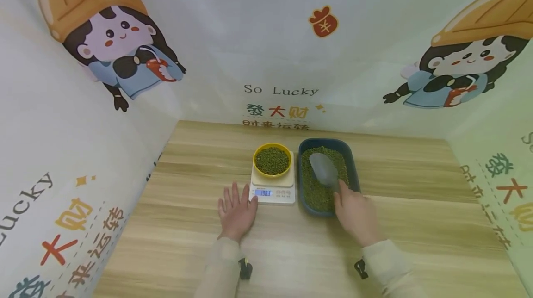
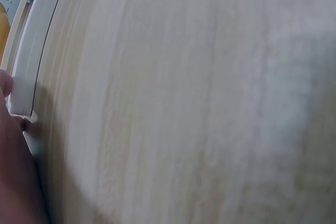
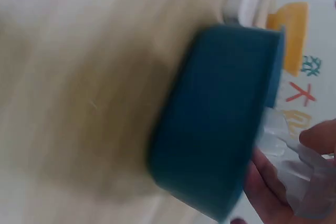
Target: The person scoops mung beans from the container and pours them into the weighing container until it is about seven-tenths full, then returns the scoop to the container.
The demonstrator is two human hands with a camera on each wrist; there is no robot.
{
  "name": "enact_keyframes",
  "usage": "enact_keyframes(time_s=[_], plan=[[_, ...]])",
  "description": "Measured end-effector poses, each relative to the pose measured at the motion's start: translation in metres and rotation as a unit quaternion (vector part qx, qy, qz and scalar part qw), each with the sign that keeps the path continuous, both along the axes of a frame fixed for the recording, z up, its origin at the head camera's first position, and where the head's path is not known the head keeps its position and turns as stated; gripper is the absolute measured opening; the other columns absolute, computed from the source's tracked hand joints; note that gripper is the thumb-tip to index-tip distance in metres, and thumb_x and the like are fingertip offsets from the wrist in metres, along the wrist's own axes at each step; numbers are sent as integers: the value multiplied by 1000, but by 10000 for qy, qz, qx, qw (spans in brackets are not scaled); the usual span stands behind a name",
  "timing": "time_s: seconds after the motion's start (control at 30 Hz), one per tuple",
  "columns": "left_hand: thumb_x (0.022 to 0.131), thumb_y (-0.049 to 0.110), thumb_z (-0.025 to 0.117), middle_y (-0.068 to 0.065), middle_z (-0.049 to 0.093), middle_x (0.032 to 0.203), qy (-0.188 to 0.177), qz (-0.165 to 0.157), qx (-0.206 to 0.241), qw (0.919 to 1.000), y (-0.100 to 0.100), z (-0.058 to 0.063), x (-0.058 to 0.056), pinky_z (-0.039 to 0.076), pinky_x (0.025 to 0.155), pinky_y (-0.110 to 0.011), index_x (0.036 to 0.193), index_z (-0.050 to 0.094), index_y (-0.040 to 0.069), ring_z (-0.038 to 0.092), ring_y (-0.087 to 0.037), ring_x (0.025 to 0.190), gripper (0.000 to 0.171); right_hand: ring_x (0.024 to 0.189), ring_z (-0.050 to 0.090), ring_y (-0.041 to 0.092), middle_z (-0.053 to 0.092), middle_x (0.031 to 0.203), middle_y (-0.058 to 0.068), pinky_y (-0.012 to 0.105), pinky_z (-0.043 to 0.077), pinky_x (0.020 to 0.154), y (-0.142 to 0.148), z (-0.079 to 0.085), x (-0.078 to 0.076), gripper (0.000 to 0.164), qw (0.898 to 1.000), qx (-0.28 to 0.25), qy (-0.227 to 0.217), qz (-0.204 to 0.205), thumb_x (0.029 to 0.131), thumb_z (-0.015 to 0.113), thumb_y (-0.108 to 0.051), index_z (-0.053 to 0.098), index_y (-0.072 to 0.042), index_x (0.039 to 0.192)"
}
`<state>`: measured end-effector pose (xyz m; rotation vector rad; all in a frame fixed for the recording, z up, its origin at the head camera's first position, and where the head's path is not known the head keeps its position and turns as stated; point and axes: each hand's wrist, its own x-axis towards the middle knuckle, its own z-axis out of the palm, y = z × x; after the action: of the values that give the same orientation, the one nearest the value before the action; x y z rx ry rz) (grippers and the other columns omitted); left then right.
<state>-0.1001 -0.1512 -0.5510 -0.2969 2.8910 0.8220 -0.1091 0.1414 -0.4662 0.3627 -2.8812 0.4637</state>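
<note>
A yellow bowl [image 1: 272, 176] of green mung beans [image 1: 272, 160] stands on a white kitchen scale [image 1: 273, 200], whose lit display seems to read 198.3. Beside the scale's front left corner, my left hand [image 1: 238, 213] lies with fingers spread and straight; its thumb is at the scale's edge. To the right is a dark blue bin [image 1: 355, 173] holding more mung beans [image 1: 314, 196]. My right hand [image 1: 359, 214] grips the handle of a translucent grey scoop [image 1: 324, 168] above those beans. The right wrist view shows the bin's outer wall [image 3: 210, 114] and the scoop's handle [image 3: 302, 169].
The wooden tabletop [image 1: 416, 224] stretches out on both sides. Printed white cloth [image 1: 275, 48] encloses it at the back and sides. Bin and scale stand close together with a narrow gap. A dark wrist strap piece [image 1: 245, 269] sits by the left sleeve.
</note>
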Motion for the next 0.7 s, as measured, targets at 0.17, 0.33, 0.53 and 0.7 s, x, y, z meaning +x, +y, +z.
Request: enact_keyframes(time_s=[0.17,0.33,0.53,0.7], plan=[[100,52,20,-13,-5,158,-115,-67,-20,9999,-4,-2,-2,-8,110,-60,152,21,17,-16,-36,139,62,83,64,41,69,100,25,60,46,81,-8,-20,5,40,9990,-140,-157,-385,94,52,-19,54,5,127],[100,52,21,-13,-5,158,-133,-73,55,9999,-3,-2,0,-8,110,-61,152,21,17,-16,-36,139,62,93,59,40,68,108,23,63,35,91,-11,-29,8,41,9965,-331,-378,-665,95,51,-21,55,2,128],[100,52,21,-13,-6,158,-172,-68,17,9998,-5,-3,0,-9,110,-60,152,20,17,-17,-35,139,62,103,52,39,64,115,24,63,31,95,-13,-32,10,44,9910,-663,-798,-849,95,51,-26,52,1,131],[101,51,20,-13,-9,158,-286,-140,3,9995,-11,-4,1,-10,110,-61,152,17,17,-19,-35,138,62,113,46,43,56,125,27,64,31,96,-7,-25,8,51,9919,-895,-625,-649,95,53,-30,49,4,133]])
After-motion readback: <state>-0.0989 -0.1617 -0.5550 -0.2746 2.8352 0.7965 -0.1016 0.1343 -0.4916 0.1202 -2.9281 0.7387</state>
